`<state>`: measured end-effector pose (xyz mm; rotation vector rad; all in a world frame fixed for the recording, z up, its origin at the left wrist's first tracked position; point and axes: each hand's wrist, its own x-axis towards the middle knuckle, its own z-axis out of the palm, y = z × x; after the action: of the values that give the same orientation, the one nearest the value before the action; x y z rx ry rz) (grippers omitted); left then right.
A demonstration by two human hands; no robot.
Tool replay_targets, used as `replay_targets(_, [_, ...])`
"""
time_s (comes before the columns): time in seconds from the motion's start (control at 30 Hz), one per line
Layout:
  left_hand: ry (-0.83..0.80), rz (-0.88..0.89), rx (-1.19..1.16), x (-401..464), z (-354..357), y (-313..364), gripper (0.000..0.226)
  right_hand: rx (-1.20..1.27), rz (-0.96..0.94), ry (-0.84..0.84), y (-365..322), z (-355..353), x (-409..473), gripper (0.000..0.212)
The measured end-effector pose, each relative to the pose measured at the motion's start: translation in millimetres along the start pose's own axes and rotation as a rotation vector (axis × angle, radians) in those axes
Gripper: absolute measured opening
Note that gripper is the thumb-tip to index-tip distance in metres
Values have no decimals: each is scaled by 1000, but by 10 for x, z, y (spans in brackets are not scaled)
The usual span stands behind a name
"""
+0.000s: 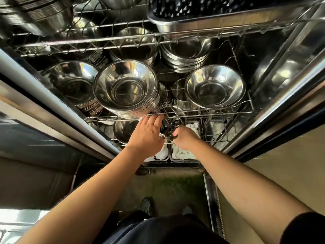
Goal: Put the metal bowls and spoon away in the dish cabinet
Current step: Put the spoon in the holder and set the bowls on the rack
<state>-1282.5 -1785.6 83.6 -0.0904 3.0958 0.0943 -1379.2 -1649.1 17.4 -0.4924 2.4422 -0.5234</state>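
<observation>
Stacks of shiny metal bowls fill the wire shelves of the open dish cabinet. The nearest stack (pixel 125 88) stands at the middle shelf's front, with a single bowl (pixel 215 85) to its right. Both my hands reach under that shelf's front wire edge (pixel 219 114). My left hand (pixel 146 136) lies flat below the stack, fingers apart, touching the wire. My right hand (pixel 183 138) is closed around dark metal utensil handles (pixel 171 128), probably spoons, that stand upright between the hands. Their lower ends are hidden.
More bowl stacks (pixel 186 53) stand at the back, and a steel tray (pixel 202 20) sits on the top shelf. White items fill containers (pixel 182 153) on the bottom level beside another bowl (pixel 125 130). Cabinet door frames (pixel 288 95) flank both sides. My feet stand on the floor below.
</observation>
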Motion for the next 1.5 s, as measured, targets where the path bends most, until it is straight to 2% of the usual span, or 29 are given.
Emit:
replay_targets(0.1, [-58,-25,-29,40,-58,9,82,27,-47,29,132,-155,-250,17])
replay_targets(0.27, [-148,-78,-60,209,-291,109,73,-26,-143,211,277,-618,-644,27])
replay_targets(0.5, [-70,28,-152,572,-546,376,66,-56,-198,512,348,-1264,-940,16])
replay_targets(0.63, [-43,81,-202,777,-596,494,73,-56,-154,658,388,-1500,-914,30])
replay_targets(0.8, [-35,131,-217,933,-526,596,96,-153,46,522,440,-1572,-759,79])
replay_targets(0.9, [-104,143,-149,983,-455,628,102,-146,123,449,485,-1549,-671,91])
replay_targets(1.13, [-142,143,-166,1003,-375,609,97,-138,193,404,519,-1510,-596,98])
replay_targets(1.5, [-130,86,-161,903,-266,507,98,-192,152,378,481,-1415,-603,97])
